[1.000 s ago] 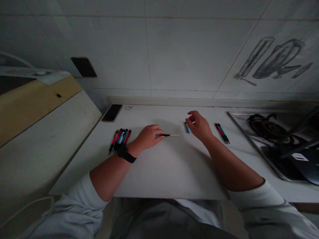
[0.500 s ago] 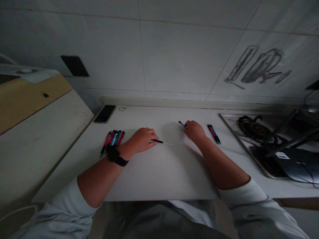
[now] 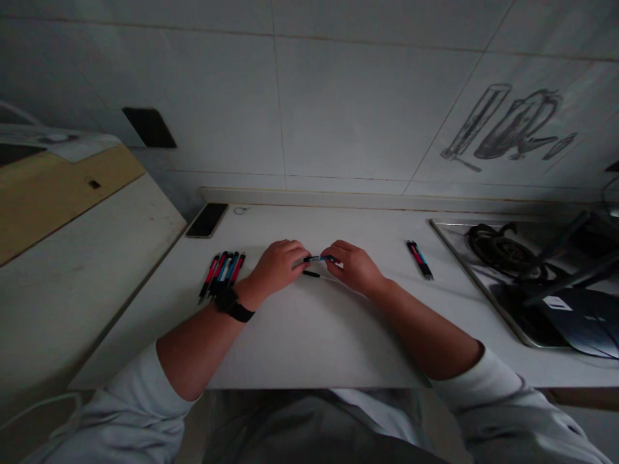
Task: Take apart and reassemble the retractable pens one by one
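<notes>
My left hand (image 3: 280,265) and my right hand (image 3: 352,265) meet at the middle of the white counter (image 3: 309,335). Both pinch a blue pen barrel (image 3: 319,259) held level between their fingertips. A thin dark refill (image 3: 314,274) lies on the counter just below it, by the left fingers. A black watch (image 3: 232,304) is on my left wrist. To the left lies a row of several red and blue pens (image 3: 223,270). Two more pens (image 3: 420,259) lie to the right of my right hand.
A dark phone (image 3: 207,220) and a small ring (image 3: 240,209) lie at the back left near the tiled wall. A gas stove (image 3: 522,270) with dark items on it fills the right side. A wooden board (image 3: 53,200) slopes on the left.
My right hand carried the blue pen piece leftward from the counter's right part to meet the left hand. The refill left my left fingers and lies on the counter.
</notes>
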Available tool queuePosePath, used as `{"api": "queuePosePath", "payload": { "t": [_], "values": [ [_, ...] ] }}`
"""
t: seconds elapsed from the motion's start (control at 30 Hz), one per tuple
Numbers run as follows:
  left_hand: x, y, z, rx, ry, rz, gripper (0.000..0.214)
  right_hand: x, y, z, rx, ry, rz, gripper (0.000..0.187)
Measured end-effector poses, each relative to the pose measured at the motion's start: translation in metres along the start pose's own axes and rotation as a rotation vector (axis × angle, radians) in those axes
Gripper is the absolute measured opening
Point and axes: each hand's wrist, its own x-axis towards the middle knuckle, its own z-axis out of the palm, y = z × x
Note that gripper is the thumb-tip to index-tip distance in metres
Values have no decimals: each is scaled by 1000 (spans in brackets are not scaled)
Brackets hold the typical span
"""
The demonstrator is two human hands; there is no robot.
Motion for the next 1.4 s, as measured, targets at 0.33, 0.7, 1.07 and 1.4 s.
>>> {"api": "queuePosePath", "payload": {
  "t": [0.33, 0.7, 1.07, 1.4],
  "values": [
    [1, -8, 2, -163, 85, -172, 12, -1, 48, -3, -74, 75, 305, 19],
    [0, -8, 4, -156, 34, -153, 12, -3, 71, 4, -300, -126, 408, 26],
    [-1, -12, 7, -169, 17, -144, 12, -5, 70, 0, -493, -220, 468, 28],
    [-1, -9, 6, -175, 10, -162, 12, -5, 61, -2, -476, -187, 447, 22]
  ]
}}
